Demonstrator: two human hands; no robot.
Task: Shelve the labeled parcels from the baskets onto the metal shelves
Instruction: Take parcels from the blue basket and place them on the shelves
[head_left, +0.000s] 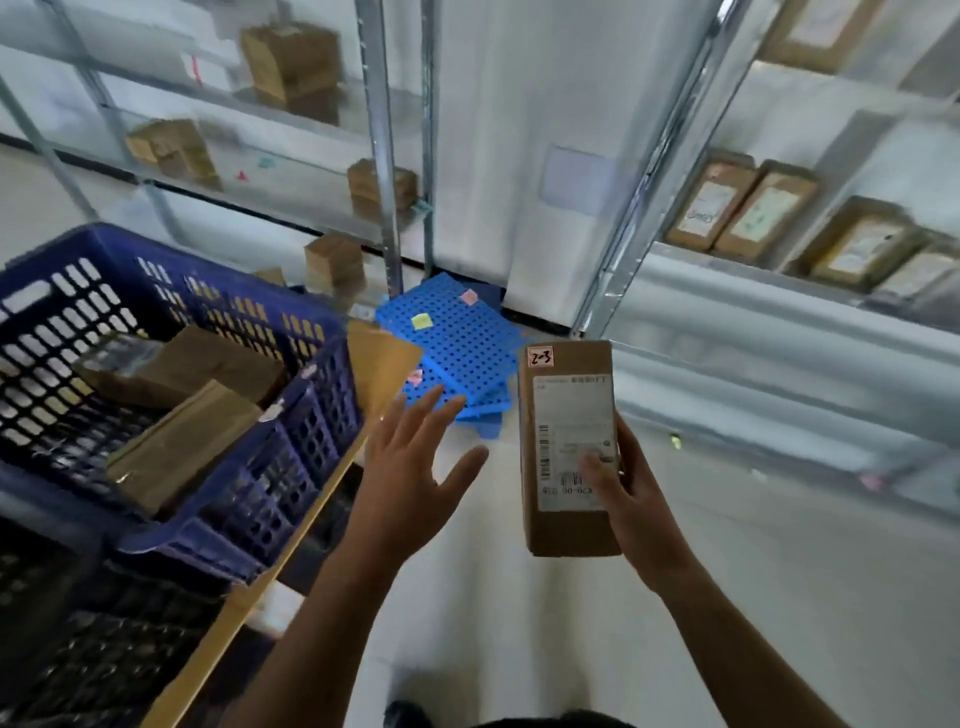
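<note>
At far left, a dark blue slatted basket (311, 415) on a tan board (291, 540), with brown parcels (182, 452) lying tilted inside. Beneath, a dark crate (104, 649), blurred. Behind and above, a metal shelf unit (382, 156) against the white wall, with a few cardboard boxes (291, 62) scattered on its levels, all blurred.

Just right of the basket, the left hand (410, 467): released, fingers spread and straight, gripping nothing, apart from both basket and held box. Beyond its fingertips, a stack of bright blue perforated panels (457, 348) flat on the floor, small yellow and pink notes stuck on top.

Right of centre, the labeled parcel (569, 530): a long brown box held up in the air between the two shelf units, off the shelves, white shipping label (574, 415) facing the camera, pink tag (540, 357) with handwriting at its upper left corner. Right hand (639, 499) grasping that parcel at its lower right edge, thumb across the label, fingers hidden behind.

At far right, a second shelf unit (753, 306), with a row of labelled boxes (743, 208) side by side on one level.
</note>
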